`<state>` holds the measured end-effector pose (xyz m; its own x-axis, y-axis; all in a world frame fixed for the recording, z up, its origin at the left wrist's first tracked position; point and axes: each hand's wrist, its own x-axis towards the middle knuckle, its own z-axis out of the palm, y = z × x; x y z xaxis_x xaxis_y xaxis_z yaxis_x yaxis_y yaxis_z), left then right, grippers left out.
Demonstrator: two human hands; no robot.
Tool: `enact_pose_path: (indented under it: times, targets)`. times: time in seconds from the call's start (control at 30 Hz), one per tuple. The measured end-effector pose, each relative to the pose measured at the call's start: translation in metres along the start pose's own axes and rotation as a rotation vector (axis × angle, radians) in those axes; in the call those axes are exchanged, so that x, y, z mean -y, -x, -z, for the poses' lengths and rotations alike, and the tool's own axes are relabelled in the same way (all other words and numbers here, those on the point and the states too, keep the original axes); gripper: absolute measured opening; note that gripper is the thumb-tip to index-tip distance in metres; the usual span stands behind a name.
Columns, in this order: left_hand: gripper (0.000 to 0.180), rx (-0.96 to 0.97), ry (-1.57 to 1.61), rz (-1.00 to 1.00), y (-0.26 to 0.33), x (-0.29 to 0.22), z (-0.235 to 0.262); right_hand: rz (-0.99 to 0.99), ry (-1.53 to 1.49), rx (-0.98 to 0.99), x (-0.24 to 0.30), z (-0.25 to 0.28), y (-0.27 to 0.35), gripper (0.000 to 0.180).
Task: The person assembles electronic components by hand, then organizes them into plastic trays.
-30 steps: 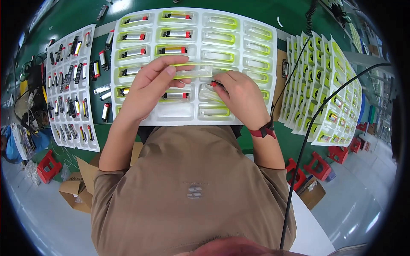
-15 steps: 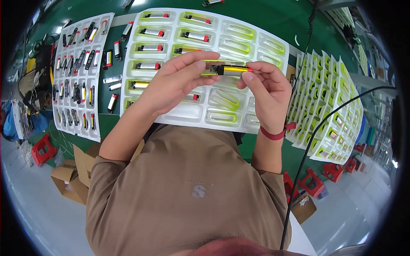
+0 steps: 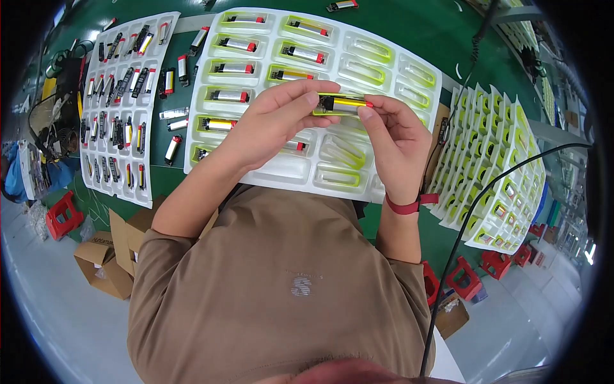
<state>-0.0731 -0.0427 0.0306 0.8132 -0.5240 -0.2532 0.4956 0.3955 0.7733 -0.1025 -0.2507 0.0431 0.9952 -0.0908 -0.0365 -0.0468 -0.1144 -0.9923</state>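
Observation:
Above the middle white tray point(image 3: 276, 171), both hands meet at a yellow-wrapped battery cell point(image 3: 348, 105) with a red right end and a dark part on its left. My left hand point(image 3: 268, 125) pinches a clear yellow-green shell point(image 3: 318, 113) around the cell's left part. At the red end, my right hand point(image 3: 401, 141) grips the cell between thumb and fingers. Fingers hide part of how deep the cell lies in the shell. In the tray, the left columns hold shells with silver or yellow cells point(image 3: 236, 44); several shells to the right, such as one clear shell point(image 3: 339, 176), hold no cell.
On the left, another white tray point(image 3: 153, 48) carries many loose cells, with more cells point(image 3: 173, 148) on the green table point(image 3: 256, 5) beside it. Stacked trays point(image 3: 489, 160) of yellow-green pieces stand at the right. A black cable point(image 3: 470, 211) hangs down on the right.
The cell has shifted left between my hands and now lies further into the yellow-green shell. My right hand has followed it slightly left, and the whole view has shifted a little.

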Motion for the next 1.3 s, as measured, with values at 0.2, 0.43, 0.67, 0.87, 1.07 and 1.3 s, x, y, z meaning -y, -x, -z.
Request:
enact_pose_path:
  times: [0.2,0.43,0.67,0.87,1.07,1.3]
  targets:
    - [0.039,0.005,-0.022,-0.029,-0.002,0.006,0.003,-0.003,-0.033,-0.005,0.000,0.000,-0.002,0.021]
    - [0.035,-0.017,0.006,-0.053,-0.001,0.010,0.000,0.042,0.048,-0.013,-0.009,-0.002,0.001,0.019]
    - [0.037,-0.074,-0.172,-0.031,-0.002,0.013,0.007,0.412,0.401,-0.097,-0.010,-0.013,0.002,0.021]
    - [0.035,-0.098,-0.221,-0.167,-0.003,0.027,0.015,0.250,0.121,0.014,-0.023,-0.009,-0.003,0.019]
    - [0.034,0.007,-0.313,-0.065,-0.019,0.036,0.005,-0.098,-0.103,0.019,-0.022,0.011,0.008,0.041]
    - [0.028,-0.025,-0.670,-0.363,-0.004,0.020,0.020,0.056,0.004,0.155,-0.044,0.007,-0.006,0.036]
